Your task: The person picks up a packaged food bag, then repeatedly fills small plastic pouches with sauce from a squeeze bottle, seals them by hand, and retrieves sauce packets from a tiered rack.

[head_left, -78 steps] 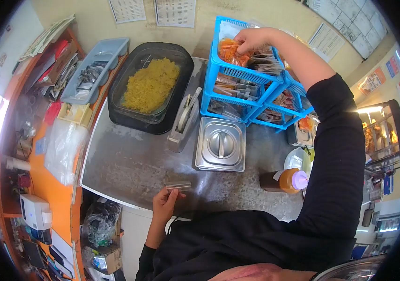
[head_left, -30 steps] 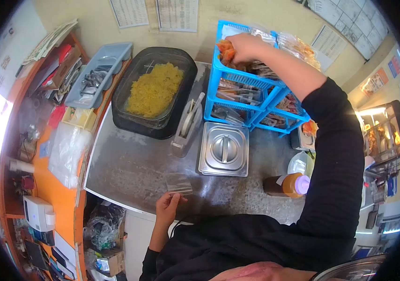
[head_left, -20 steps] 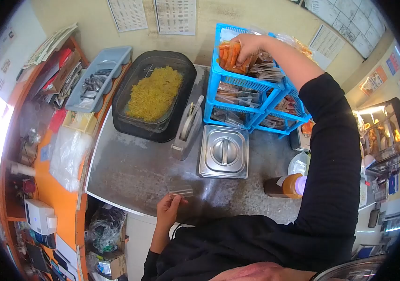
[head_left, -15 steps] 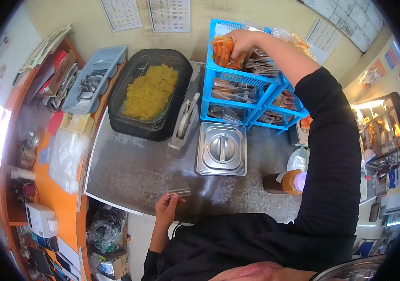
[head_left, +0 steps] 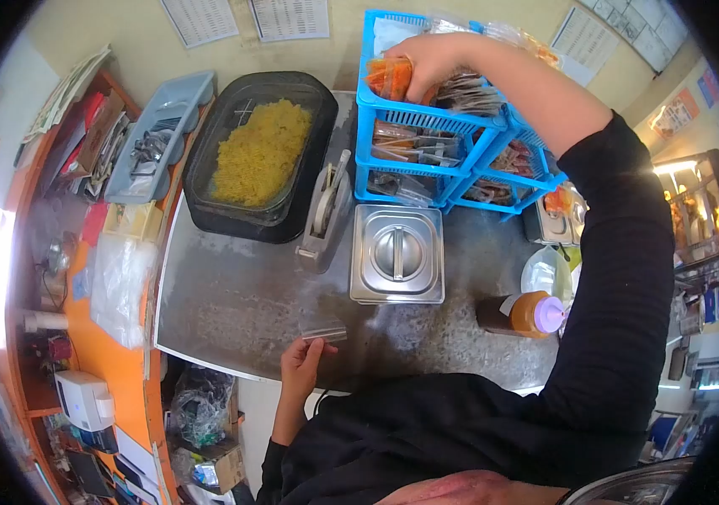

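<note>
My left hand [head_left: 300, 360] pinches a small clear plastic bag [head_left: 326, 331] above the metal counter near its front edge. My right hand [head_left: 434, 61] reaches into the top tier of a blue plastic basket rack [head_left: 427, 124], its fingers curled round orange sachets [head_left: 389, 78] at the left side of that tier. The fingertips are partly hidden behind the sachets. Beside them in the same tier stand thin packets [head_left: 471, 94]. Lower tiers hold more small packets [head_left: 410, 143].
A lidded steel container [head_left: 396, 254] stands before the rack. To its left are a tape dispenser [head_left: 323, 215] and a black tray [head_left: 199, 181] of yellow food. A sauce bottle [head_left: 521, 314] with a lilac cap is at right. A blue-grey cutlery tray [head_left: 151, 145] lies at far left.
The view has shifted slightly. My right hand has moved a little within the top tier, and the orange sachets show more at its fingers. My left hand still holds the clear bag.
</note>
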The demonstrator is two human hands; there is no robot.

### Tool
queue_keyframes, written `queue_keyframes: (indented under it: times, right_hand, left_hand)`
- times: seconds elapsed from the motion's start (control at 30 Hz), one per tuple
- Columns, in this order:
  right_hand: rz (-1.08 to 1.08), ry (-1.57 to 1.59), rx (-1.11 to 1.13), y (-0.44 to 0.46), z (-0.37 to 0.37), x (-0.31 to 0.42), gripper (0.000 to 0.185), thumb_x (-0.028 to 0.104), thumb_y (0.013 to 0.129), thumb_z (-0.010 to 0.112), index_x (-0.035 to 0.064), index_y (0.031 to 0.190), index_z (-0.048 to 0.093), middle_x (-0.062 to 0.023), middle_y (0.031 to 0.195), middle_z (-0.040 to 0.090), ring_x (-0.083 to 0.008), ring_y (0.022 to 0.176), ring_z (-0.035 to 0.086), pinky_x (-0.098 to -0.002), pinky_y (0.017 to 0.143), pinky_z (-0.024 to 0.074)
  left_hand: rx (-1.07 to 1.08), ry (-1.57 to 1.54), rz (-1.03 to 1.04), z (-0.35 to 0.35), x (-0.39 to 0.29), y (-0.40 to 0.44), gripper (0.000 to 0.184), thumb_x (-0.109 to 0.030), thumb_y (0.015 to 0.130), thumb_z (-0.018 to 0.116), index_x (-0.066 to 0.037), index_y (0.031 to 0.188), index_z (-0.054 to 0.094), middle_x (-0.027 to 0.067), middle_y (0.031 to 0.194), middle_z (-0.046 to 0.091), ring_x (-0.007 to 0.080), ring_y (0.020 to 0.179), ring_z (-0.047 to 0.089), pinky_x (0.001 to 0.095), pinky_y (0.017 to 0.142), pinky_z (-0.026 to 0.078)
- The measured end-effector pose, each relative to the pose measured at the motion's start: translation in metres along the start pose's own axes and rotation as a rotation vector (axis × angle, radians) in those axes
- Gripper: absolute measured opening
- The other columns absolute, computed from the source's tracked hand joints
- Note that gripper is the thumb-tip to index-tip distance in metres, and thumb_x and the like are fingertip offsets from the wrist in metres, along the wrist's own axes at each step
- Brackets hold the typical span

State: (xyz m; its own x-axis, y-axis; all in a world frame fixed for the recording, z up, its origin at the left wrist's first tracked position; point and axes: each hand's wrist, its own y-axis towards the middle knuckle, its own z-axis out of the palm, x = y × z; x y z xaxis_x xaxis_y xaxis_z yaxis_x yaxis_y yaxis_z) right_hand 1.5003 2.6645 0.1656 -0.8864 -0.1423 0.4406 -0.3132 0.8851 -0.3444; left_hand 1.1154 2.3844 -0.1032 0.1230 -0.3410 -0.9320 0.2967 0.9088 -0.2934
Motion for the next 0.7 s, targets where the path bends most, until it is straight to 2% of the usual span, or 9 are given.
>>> queue_keyframes:
  times: [0.07,0.17,0.3,0.37,0.53,0.63,0.67,0.7]
  right_hand:
    - [-0.052,-0.216,-0.047,-0.009,-0.006,0.004,0.074,0.01,0.062,0.081,0.0058,0.128,0.049,-0.0186,0.119,0.061,-0.0263,0.098,0.065,-0.0408,0.089,0.0521]
    - [0.067,-0.309,-0.099,-0.023,-0.013,0.012,0.084,0.009,0.058,0.081,0.0083,0.133,0.044,-0.0216,0.127,0.054,-0.0296,0.107,0.061,-0.0425,0.095,0.049]
    - [-0.134,-0.376,-0.145,-0.074,-0.029,0.028,0.071,0.032,0.087,0.061,0.001,0.145,0.032,-0.0225,0.146,0.039,-0.0324,0.132,0.042,-0.0378,0.108,0.0345]
    - [-0.164,-0.375,-0.4,-0.109,-0.029,0.035,0.071,0.038,0.094,0.053,0.0022,0.149,0.025,-0.0222,0.148,0.036,-0.0321,0.137,0.036,-0.0366,0.112,0.0297]
    - [-0.653,1.274,0.133,-0.194,0.0,0.014,0.092,0.071,0.092,0.023,-0.0026,0.147,0.024,-0.026,0.149,0.031,-0.0315,0.139,0.034,-0.0404,0.115,0.0258]
    - [-0.631,1.364,0.061,-0.258,0.048,0.02,0.105,0.079,0.084,0.01,-0.0042,0.147,0.025,-0.0254,0.15,0.03,-0.0328,0.139,0.033,-0.0436,0.115,0.024]
    - [-0.595,1.418,0.024,-0.274,0.064,0.016,0.103,0.079,0.085,0.013,-0.0024,0.148,0.021,-0.0255,0.149,0.031,-0.0333,0.139,0.034,-0.0434,0.116,0.0219]
    - [-0.582,1.398,-0.04,-0.291,0.078,0.015,0.099,0.076,0.086,0.022,-0.0016,0.148,0.023,-0.0254,0.148,0.034,-0.0336,0.135,0.038,-0.0424,0.113,0.0282]
  left_hand:
    - [0.01,-0.01,0.001,-0.001,0.0,0.001,0.016,-0.012,0.098,0.054,0.001,0.101,0.064,0.0067,0.09,0.068,0.0148,0.082,0.066,0.0277,0.078,0.052]
    - [0.024,-0.003,0.027,0.001,0.003,0.001,0.016,-0.012,0.098,0.054,0.001,0.101,0.064,0.0064,0.089,0.068,0.0147,0.083,0.066,0.0277,0.079,0.051]
    - [0.016,0.085,0.05,0.0,-0.002,-0.003,0.018,-0.014,0.098,0.054,0.001,0.102,0.063,0.0067,0.088,0.068,0.0155,0.083,0.066,0.0286,0.079,0.051]
    - [0.005,0.104,0.07,0.001,-0.007,-0.012,0.019,-0.015,0.098,0.054,0.001,0.102,0.063,0.0071,0.087,0.068,0.0162,0.083,0.066,0.0292,0.079,0.051]
    - [-0.009,0.066,0.108,0.008,-0.016,-0.034,0.018,-0.014,0.098,0.055,0.001,0.099,0.063,0.0092,0.085,0.069,0.0188,0.081,0.068,0.0309,0.079,0.052]
    - [0.015,0.037,0.115,0.019,-0.017,-0.047,0.018,-0.014,0.098,0.055,0.001,0.098,0.063,0.0105,0.085,0.069,0.0208,0.079,0.068,0.0323,0.078,0.053]
    - [0.025,0.031,0.106,0.025,-0.019,-0.052,0.018,-0.015,0.098,0.055,0.001,0.098,0.063,0.0108,0.085,0.069,0.0212,0.079,0.068,0.0326,0.078,0.054]
    - [0.032,0.026,0.092,0.03,-0.021,-0.056,0.018,-0.015,0.098,0.055,0.001,0.098,0.062,0.0111,0.085,0.069,0.0216,0.079,0.068,0.033,0.078,0.054]
